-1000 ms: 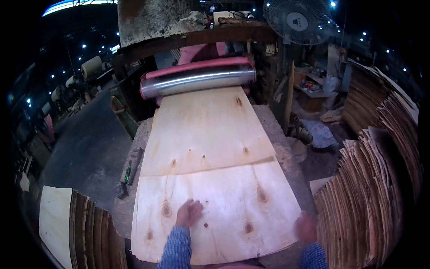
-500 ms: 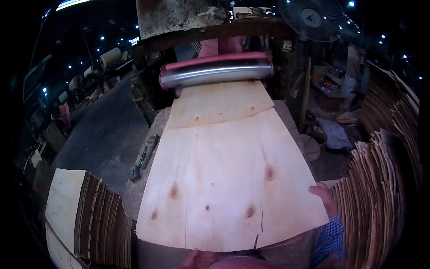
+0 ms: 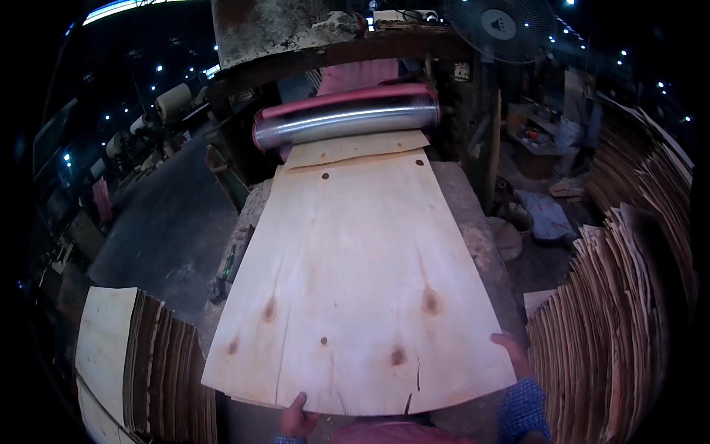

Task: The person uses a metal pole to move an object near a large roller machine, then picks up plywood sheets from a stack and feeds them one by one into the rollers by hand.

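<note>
Holding the knotted wood veneer sheet (image 3: 362, 251) over the table (image 3: 484, 248), we set our hands wide apart, probably to keep it level; its far end meets another veneer (image 3: 355, 150) at the metal roller (image 3: 355, 122). Our left hand (image 3: 298, 420) clamps the near edge, thumb on top; our right hand (image 3: 516, 357) clasps the right edge, thumb pointing inward, fingers hidden.

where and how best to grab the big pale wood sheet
Probably pinch the wood sheet at its near edge and near end of its right edge, from the person's side: it's broad and thin, its far end toward the roller. The left hand and right hand are there, thumbs on top. Avoid the dark split at the near edge.
</note>
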Demonstrator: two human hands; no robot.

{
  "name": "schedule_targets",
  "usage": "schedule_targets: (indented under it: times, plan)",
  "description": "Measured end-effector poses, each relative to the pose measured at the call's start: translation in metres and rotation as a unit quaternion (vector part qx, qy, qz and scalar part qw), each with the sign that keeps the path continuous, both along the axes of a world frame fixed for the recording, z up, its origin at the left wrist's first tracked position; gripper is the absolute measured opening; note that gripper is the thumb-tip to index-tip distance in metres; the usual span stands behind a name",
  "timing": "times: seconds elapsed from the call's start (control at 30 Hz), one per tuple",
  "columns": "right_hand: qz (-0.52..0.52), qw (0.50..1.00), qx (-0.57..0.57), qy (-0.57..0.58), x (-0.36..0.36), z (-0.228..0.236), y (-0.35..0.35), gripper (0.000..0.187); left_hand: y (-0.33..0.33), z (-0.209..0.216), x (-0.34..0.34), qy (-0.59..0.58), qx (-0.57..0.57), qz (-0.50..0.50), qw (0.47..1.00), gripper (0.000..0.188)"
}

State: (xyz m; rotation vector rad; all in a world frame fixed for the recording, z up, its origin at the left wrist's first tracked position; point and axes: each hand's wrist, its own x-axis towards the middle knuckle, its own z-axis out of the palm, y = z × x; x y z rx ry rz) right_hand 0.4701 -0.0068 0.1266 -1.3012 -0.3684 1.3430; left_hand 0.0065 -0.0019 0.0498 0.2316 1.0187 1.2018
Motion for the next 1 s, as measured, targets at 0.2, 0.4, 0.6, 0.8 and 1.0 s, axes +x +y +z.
schedule_targets:
  times: [0.2, 0.4, 0.6, 0.8, 1.0]
  plan:
    - [0.020, 0.998, 0.038, -0.037, 0.001, 0.042, -0.004, 0.037, -0.034, -0.022, -0.024, -0.049, -0.074, 0.023, 0.996, 0.040]
    - [-0.069, 0.993, 0.098, 0.006, 0.032, -0.058, 0.051, 0.037, 0.077, 0.008, 0.013, -0.058, 0.035, 0.019, 0.998, 0.041]
    - [0.000, 0.881, -0.076, -0.466, -0.004, -0.085, 0.015, 0.030, 0.175, -0.016, 0.029, -0.046, 0.038, 0.008, 0.998, 0.038]
    - [-0.038, 0.653, -0.015, -0.756, -0.012, -0.144, -0.025, 0.033, 0.278, -0.024, 0.055, -0.050, 0.043, 0.004, 0.998, 0.035]
    - [0.023, 0.739, -0.131, -0.661, -0.007, -0.112, -0.033, 0.033, 0.311, -0.041, 0.062, 0.011, -0.046, -0.064, 0.997, 0.038]
